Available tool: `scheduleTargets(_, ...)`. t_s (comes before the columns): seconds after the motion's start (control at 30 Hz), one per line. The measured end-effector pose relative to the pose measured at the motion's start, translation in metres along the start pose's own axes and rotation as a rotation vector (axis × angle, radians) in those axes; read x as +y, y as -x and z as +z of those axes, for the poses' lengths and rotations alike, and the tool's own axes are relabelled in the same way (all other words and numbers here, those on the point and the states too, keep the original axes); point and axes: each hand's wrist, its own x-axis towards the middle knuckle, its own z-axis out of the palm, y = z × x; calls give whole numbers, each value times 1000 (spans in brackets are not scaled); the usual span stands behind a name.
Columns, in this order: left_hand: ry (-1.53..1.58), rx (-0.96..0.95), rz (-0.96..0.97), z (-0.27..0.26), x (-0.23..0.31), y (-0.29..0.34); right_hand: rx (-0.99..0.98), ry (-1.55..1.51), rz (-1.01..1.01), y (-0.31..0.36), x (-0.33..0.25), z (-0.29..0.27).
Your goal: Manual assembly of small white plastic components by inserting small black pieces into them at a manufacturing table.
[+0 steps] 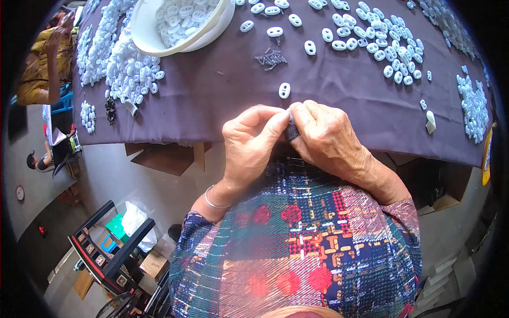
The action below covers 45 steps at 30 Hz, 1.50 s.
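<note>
My left hand [249, 139] and my right hand [330, 135] meet at the table's near edge, fingertips pinched together. Between them shows a sliver of a small white plastic piece [291, 120], mostly covered by the fingers. Against the right thumb sits a dark grey wrap or pad [291, 132]. Just beyond the fingertips lies a single white oval cord lock [284, 90] with two holes. Farther away is a little heap of tiny metal springs [271, 59]. Whatever the left fingertips pinch is hidden.
A white bowl [225, 24] of cord locks stands at the far left, beside a large heap of small white parts [127, 74]. More cord locks [392, 45] spread at the far right. Smaller pieces [473, 111] lie at the right edge. Cardboard boxes [164, 158] sit below the table.
</note>
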Motion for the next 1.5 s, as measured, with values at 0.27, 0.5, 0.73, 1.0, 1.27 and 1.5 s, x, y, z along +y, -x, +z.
scheduleTargets(0.27, -13, 36, 65, 2, 0, 0, 47, -59, 14, 1, -3, 9)
scheduleTargets(0.5, -66, 22, 117, 2, 0, -4, 8, -19, 28, -1, 1, 6)
scheduleTargets(0.73, -63, 27, 137, 0, -2, -3, 43, -54, 42, -1, -3, 7)
scheduleTargets(1.0, -36, 6, 150, -2, -7, -7, 105, 17, 45, -5, 0, 3)
scheduleTargets(1.27, -14, -3, 139, -2, -6, -7, -1, 21, 43, -1, 1, 7)
scheduleTargets(1.5, -59, 32, 171, -1, -9, -7, 2, 29, 43, -1, 0, 12)
